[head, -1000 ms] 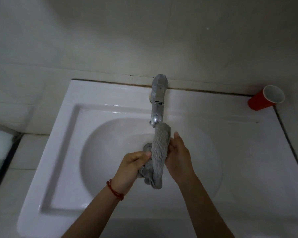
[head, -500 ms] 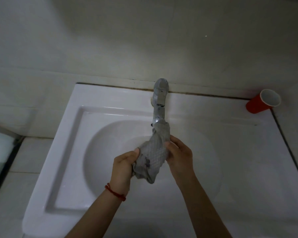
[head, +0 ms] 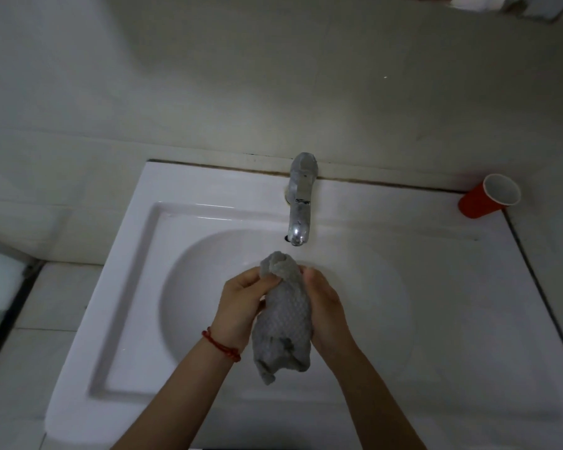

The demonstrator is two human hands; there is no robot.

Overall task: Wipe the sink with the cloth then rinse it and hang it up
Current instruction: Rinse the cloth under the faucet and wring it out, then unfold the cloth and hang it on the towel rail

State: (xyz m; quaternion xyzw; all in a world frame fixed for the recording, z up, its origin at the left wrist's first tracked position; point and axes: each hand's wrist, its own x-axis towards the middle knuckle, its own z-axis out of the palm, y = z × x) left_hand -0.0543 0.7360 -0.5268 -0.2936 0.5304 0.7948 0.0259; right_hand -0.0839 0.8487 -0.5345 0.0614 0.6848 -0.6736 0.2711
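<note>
No text can be read anywhere; the chrome faucet [head: 300, 203] carries a small dark mark across its spout, too blurred to make out; the red paper cup [head: 488, 197] shows no print, brand or number.

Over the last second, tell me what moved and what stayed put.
Both hands, left and right, kept hold of the grey cloth and drew it down away from the tap; its top no longer touches the spout. The cloth went from stretched to bunched. The sink and red cup stayed put.
</note>
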